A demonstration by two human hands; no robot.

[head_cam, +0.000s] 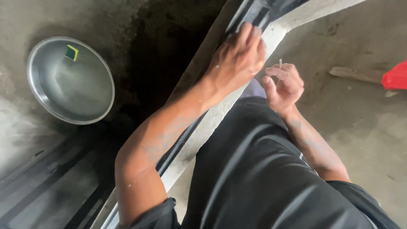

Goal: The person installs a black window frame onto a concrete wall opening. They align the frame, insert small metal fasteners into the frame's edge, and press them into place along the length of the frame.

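Observation:
My left hand (237, 59) presses its fingertips flat on a long black profile strip (254, 12) that runs diagonally beside a pale concrete ledge (277, 32). My right hand (284, 85) is curled just to the right of it, pinching a thin short white stick (280, 63) between thumb and fingers. Both hands sit close together above my knee in black clothing (254, 169). The strip continues down under my left forearm toward the bottom left.
A round metal basin (42, 97) with water and a green-and-yellow sponge (71, 52) stands on the wet concrete floor at left. A red object (396, 76) lies at the right edge, next to a flat scrap (352, 74). Dark rails (46, 174) lie bottom left.

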